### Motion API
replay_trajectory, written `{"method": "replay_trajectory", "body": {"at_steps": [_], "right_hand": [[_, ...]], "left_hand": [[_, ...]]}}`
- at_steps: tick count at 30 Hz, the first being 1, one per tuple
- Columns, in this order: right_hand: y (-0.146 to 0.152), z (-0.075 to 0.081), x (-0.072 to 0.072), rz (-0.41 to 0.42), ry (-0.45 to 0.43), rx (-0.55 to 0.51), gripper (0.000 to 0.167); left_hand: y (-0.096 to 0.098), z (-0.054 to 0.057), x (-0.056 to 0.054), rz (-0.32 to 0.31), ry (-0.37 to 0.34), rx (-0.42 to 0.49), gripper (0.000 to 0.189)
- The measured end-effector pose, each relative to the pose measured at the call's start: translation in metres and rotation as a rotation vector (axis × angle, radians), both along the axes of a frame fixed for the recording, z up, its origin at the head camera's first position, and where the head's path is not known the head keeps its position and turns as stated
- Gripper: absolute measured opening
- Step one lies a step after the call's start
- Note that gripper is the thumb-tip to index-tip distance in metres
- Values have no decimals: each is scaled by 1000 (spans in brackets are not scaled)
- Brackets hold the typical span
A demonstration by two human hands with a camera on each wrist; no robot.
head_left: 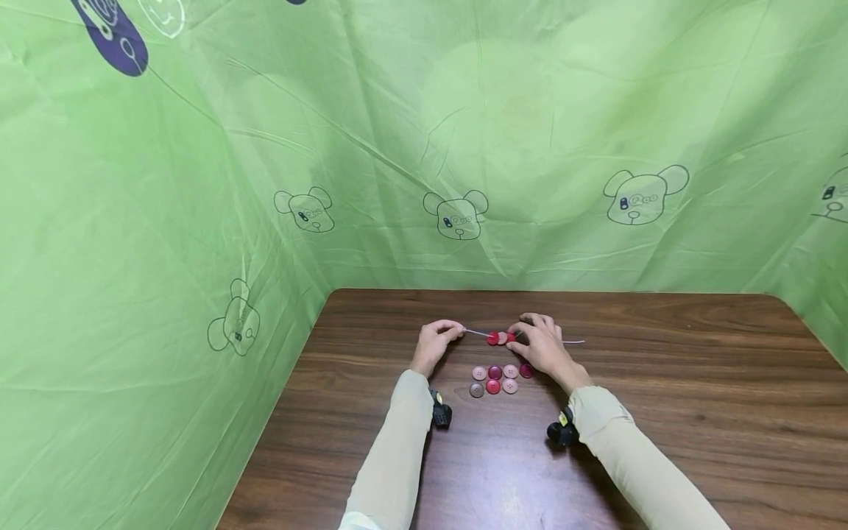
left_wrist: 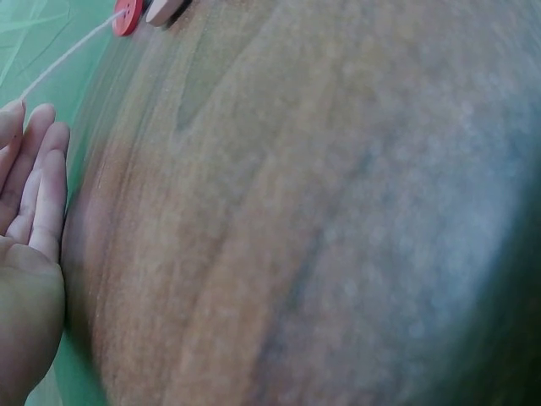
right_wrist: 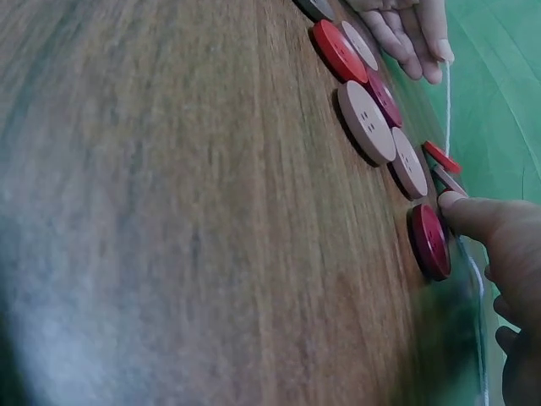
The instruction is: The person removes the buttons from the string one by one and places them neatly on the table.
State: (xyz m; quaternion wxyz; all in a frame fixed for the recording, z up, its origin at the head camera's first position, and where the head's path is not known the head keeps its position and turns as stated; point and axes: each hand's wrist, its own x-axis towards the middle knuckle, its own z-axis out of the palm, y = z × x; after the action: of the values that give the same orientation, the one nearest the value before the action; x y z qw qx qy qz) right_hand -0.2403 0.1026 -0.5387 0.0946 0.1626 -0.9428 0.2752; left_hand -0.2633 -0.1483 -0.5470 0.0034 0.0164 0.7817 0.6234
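Between finger and thumb my left hand (head_left: 437,343) pinches a thin white cord (head_left: 477,333), drawn straight toward the right. Strung on it side by side are a red button (head_left: 492,338), a pale pink button (head_left: 502,338) and another red button (head_left: 511,338). My right hand (head_left: 545,347) holds the rightmost red one, thumb tip (right_wrist: 454,200) on it in the right wrist view. Past that hand the cord's loose tail (head_left: 575,341) lies on the table. The left wrist view shows the cord entering the first red button (left_wrist: 128,15) through a hole.
Nearer me, loose buttons lie in two rows on the wooden table (head_left: 371,412): several pale pink (head_left: 479,374), dark magenta (head_left: 495,372) ones, a red (head_left: 493,386) and a greyish brown one (head_left: 476,390). A green cloth backdrop (head_left: 530,250) rises behind the table's far edge.
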Motion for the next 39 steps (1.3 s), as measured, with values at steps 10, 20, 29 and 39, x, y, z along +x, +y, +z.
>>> {"method": "replay_trajectory", "body": {"at_steps": [10, 20, 29, 39], "right_hand": [[10, -2, 3, -14, 34, -15, 26], [23, -1, 5, -35, 22, -23, 26], [32, -2, 7, -61, 27, -34, 27], [42, -3, 10, -86, 38, -33, 29]], "left_hand": [[0, 1, 0, 1, 4, 5, 9], [1, 2, 1, 4, -3, 3, 10], [2, 4, 1, 13, -12, -3, 10], [1, 4, 2, 5, -18, 2, 15]]}}
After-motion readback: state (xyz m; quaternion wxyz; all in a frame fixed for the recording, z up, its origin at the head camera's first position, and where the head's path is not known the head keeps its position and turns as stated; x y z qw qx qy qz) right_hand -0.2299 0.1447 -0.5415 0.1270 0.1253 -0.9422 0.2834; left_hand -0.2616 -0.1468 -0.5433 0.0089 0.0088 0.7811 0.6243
